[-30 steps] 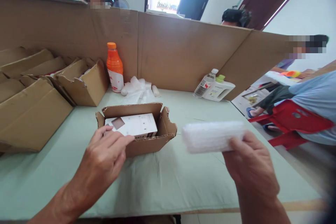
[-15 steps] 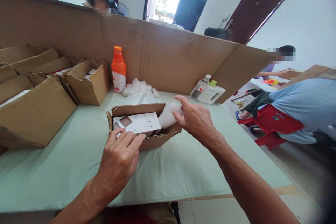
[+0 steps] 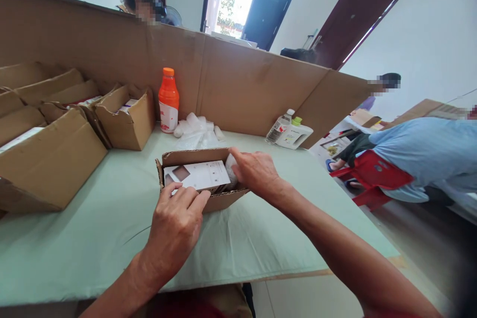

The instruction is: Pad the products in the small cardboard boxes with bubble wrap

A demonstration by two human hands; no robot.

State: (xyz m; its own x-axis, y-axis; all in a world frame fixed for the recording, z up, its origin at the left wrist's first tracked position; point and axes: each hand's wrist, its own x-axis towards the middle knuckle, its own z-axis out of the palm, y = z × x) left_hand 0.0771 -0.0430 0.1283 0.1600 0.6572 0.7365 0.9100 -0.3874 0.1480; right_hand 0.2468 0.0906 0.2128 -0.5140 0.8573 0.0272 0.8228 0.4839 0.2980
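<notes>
One cardboard box (image 3: 223, 201) has my left hand (image 3: 181, 214) on its edge at seven o'clock and my right hand (image 3: 256, 170) at the bubbly roll (image 3: 231, 171) inside, at three. I can't tell if either grips. Pushing too hard could bend the box.

In the carton (image 3: 223, 202) on the tabletop (image 3: 261, 238), a box (image 3: 201, 171) lies left of bubble wrap (image 3: 230, 170); other cartons (image 3: 67, 164) stand farther left
</notes>
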